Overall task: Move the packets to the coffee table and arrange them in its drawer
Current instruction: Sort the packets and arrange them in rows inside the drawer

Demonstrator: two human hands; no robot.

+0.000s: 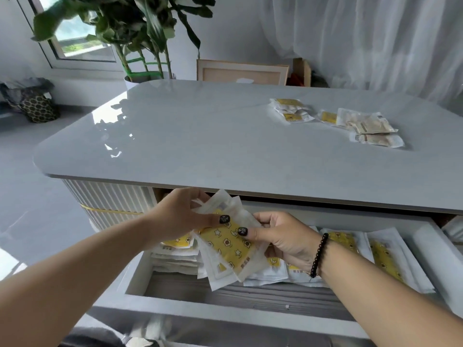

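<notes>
Head view: over the open drawer (175, 308), already lined with yellow-patterned packets (348, 242), both hands, left (179, 216) and right (285, 237), pinch a small stack of packets (229, 242), while more packets (370, 126) lie on the tabletop (200, 136).

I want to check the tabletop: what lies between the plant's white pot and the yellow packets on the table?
Only bare glossy grey tabletop lies between white pot and yellow packets, in the head view.
</notes>
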